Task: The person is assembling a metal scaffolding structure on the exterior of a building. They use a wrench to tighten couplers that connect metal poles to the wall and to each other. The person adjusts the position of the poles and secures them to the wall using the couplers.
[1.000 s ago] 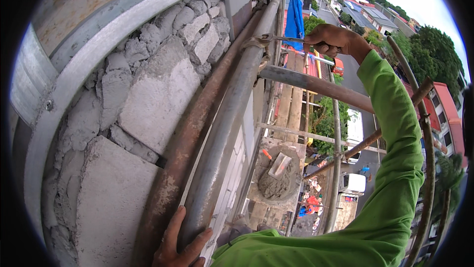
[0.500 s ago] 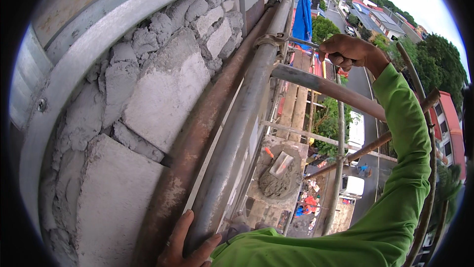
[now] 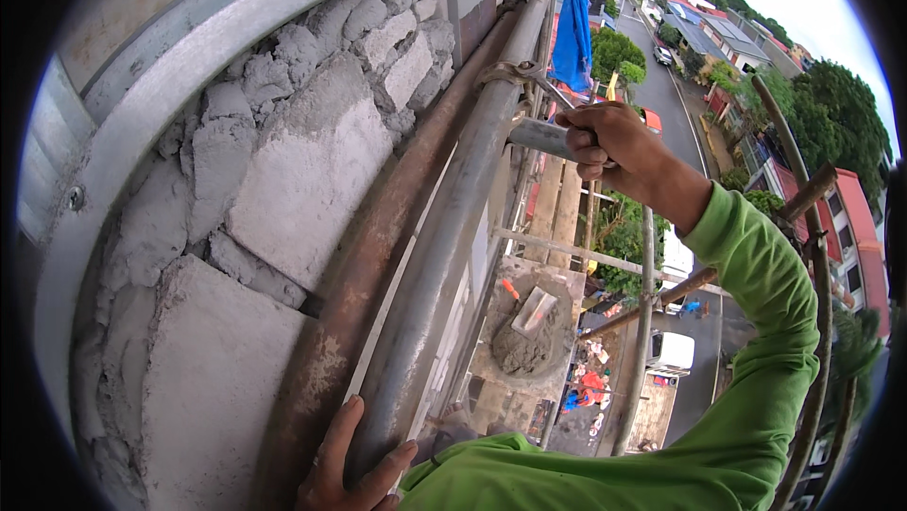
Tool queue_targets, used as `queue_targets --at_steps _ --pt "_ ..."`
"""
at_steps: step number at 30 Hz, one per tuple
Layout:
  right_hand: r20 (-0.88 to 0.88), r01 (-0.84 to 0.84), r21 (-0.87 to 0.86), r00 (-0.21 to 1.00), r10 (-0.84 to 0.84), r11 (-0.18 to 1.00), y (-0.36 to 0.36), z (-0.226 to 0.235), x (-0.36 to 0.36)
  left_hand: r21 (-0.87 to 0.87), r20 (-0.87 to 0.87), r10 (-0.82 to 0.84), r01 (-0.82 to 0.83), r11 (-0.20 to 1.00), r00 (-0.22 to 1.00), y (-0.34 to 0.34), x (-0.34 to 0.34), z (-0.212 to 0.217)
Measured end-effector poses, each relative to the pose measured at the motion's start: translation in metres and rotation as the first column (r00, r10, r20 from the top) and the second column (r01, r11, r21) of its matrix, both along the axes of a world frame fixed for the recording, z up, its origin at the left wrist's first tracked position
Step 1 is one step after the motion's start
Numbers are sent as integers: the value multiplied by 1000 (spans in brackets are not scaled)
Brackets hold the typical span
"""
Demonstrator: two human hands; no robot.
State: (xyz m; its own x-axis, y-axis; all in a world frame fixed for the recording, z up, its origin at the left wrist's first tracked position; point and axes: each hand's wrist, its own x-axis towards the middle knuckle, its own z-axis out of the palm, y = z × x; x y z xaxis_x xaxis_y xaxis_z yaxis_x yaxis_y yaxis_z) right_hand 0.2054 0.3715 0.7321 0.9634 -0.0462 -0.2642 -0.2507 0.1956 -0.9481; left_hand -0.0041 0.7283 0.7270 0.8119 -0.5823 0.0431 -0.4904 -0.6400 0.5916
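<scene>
Right hand (image 3: 609, 147), as I see it from the head view, is closed in a fist around a short horizontal scaffold tube (image 3: 539, 136), which meets the long grey scaffold pole (image 3: 453, 228) just below a metal clamp (image 3: 515, 72); the arm wears a bright green sleeve (image 3: 756, 322); left hand (image 3: 345, 468), at the lower edge, lies with fingers spread and pressed against the lower part of the same pole, not wrapped round it; beside the pole runs a rusty brown pipe (image 3: 364, 256), against a rough mortar-covered block wall (image 3: 274, 161); far below I note a board with a mortar heap (image 3: 524, 346) and a trowel (image 3: 534, 308); a blue cloth (image 3: 572, 29) hangs above; a street (image 3: 675, 100) runs beyond.
</scene>
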Motion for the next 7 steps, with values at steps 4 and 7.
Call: queue_targets --at_steps 4,7 --pt "122 99 495 976 -181 864 75 -35 13 77 -23 -8 10 997 1000 4 1 -8" --pt "186 -21 600 976 -114 799 79 -43 27 135 -30 10 -5 991 1000 2 -1 -5"
